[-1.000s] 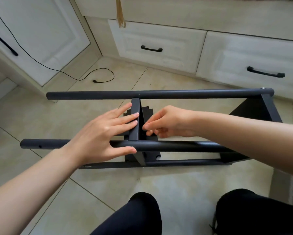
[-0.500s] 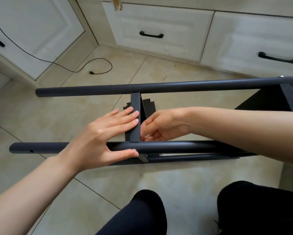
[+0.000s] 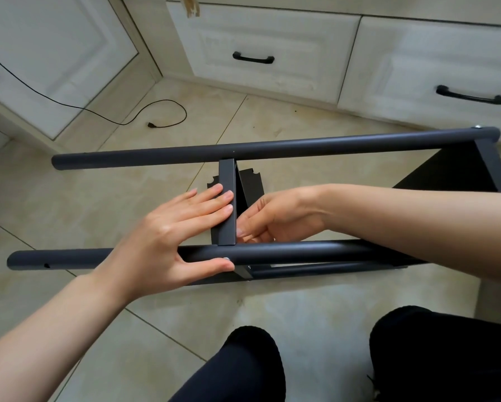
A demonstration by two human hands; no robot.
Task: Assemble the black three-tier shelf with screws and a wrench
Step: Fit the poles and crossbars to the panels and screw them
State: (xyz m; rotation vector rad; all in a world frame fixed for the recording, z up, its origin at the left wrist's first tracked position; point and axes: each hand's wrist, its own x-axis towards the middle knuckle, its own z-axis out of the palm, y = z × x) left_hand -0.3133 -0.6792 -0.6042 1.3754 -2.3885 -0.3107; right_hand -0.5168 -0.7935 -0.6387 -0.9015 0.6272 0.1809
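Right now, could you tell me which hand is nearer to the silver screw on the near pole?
Left. The left hand has its thumb right beside the silver screw; the right hand sits beyond the pole.

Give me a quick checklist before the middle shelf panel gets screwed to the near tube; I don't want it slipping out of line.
1. Left hand steadying the black flat middle shelf panel, fingers straight on its edge: ok.
2. Thumb under the near black round metal tube: ok.
3. Silver screw head present at the near joint: ok; seated fully: cannot tell.
4. Panel's top end meeting the far black round tube: ok; fastened: cannot tell.
5. Right hand behind the panel, what its fingers hold: cannot tell.
6. Wrench within reach: not ok, none visible.
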